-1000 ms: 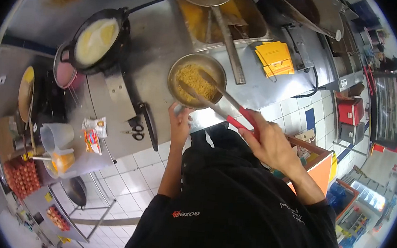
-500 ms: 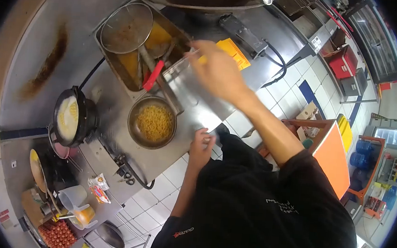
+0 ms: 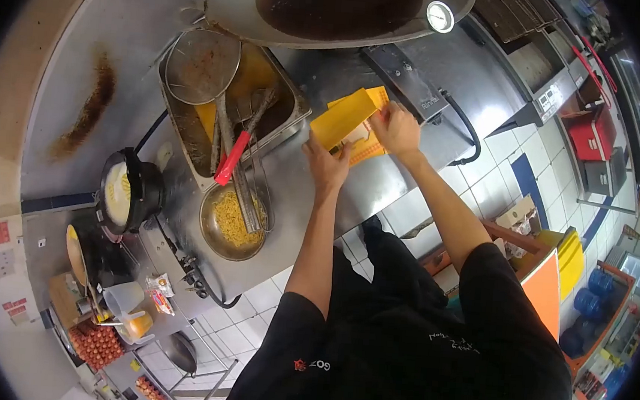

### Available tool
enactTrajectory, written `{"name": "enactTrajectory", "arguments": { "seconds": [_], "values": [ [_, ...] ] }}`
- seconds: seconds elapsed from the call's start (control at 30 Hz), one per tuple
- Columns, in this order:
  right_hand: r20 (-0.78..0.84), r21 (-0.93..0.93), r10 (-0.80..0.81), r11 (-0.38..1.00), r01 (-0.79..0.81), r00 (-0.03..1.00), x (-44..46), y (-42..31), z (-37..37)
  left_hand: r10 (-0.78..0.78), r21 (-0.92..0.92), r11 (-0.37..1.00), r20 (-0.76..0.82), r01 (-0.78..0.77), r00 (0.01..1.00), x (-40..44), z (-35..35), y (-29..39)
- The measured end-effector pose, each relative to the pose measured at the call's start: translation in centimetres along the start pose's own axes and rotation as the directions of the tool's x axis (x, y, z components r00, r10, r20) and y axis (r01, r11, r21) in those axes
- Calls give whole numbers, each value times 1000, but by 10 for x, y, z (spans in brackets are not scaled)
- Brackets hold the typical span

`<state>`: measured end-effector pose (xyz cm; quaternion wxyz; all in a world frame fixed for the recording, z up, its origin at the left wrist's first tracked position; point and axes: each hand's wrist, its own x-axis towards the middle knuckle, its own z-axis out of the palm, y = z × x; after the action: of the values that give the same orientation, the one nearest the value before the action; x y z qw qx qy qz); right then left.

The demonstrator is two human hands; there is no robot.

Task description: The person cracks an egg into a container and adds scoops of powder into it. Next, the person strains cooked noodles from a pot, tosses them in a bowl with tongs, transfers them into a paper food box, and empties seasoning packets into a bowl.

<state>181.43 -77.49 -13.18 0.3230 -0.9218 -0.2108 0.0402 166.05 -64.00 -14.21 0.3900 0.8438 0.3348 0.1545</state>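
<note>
My left hand (image 3: 328, 163) grips the lower left edge of a yellow packet (image 3: 344, 118), and my right hand (image 3: 398, 129) is closed on its right side. More yellow and orange packets (image 3: 373, 145) lie on the steel counter beneath it. To the left, a metal bowl (image 3: 211, 230) holds yellow noodles (image 3: 235, 220). Red-handled tongs (image 3: 233, 158) rest at the edge of the deep metal tray (image 3: 294, 113), which also holds a round strainer (image 3: 203, 65). The strainer's handle reaches over the bowl.
A large pan of dark liquid (image 3: 339, 6) with a dial stands at the back. At the left are a black pot (image 3: 142, 190), a jug (image 3: 123, 298), and egg trays (image 3: 96, 346). A black hose (image 3: 467, 129) curves off the counter's right side.
The tongs left my right hand and now lie at the tray. Both hands moved to the yellow packets and took hold of one. The view has shifted.
</note>
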Motion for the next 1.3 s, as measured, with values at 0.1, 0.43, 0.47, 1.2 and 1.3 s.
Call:
{"name": "enactTrajectory", "arguments": {
  "seconds": [0.1,0.43,0.47,1.2,1.3],
  "values": [
    [-27,58,83,995,-82,996,-17,-12,-10,-116,71,991,5,116,993,-6,-8,14],
    [177,-59,-164,982,177,970,-53,-9,-67,-234,-397,899,-81,184,969,-18,-48,39],
    [242,-27,-189,979,201,952,-61,-12,-76,-237,-396,899,-87,185,967,-23,-48,39],
    [192,10,-700,703,711,688,-181,-64,-113,133,49,983,457,-175,879,-123,-115,70],
    [147,122,-618,787,605,773,-173,-61,-115,231,-42,970,458,-239,858,-120,-132,70]
  ]
}}
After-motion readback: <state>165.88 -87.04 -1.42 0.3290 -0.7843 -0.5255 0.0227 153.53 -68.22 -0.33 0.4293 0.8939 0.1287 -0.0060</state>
